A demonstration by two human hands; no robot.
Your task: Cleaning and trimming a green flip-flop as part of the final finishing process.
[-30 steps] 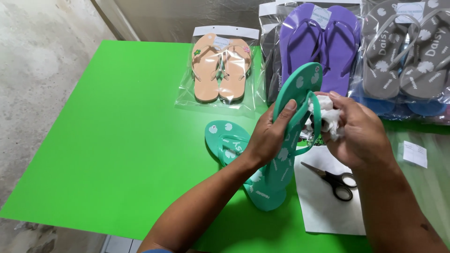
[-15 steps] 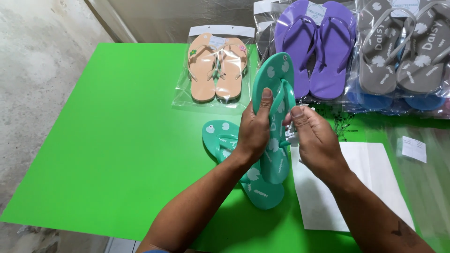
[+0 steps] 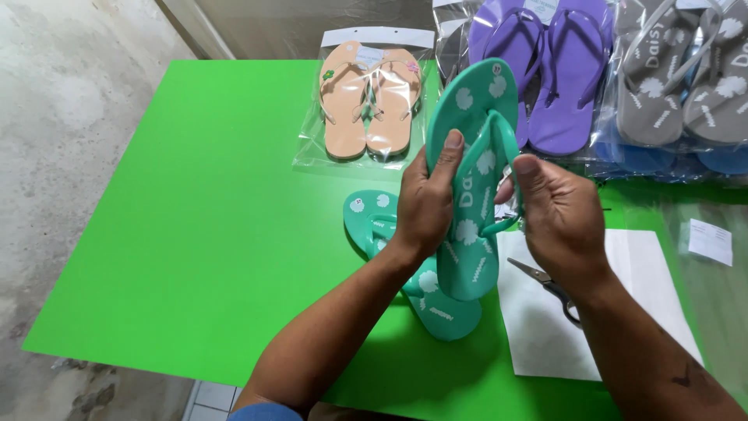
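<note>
The left hand (image 3: 427, 204) reaches up from below, forearm slanting in, and clasps a teal flip-flop (image 3: 471, 183) along its left edge, thumb pressed on the sole. The sandal is held above the green table (image 3: 195, 218), its long axis running near upright, toe toward the far side, straps facing the camera. The right hand (image 3: 557, 214) closes around the strap on the right edge. A second teal flip-flop (image 3: 444, 308) lies flat beneath, beside scissors (image 3: 549, 284) on white paper (image 3: 639, 296).
</note>
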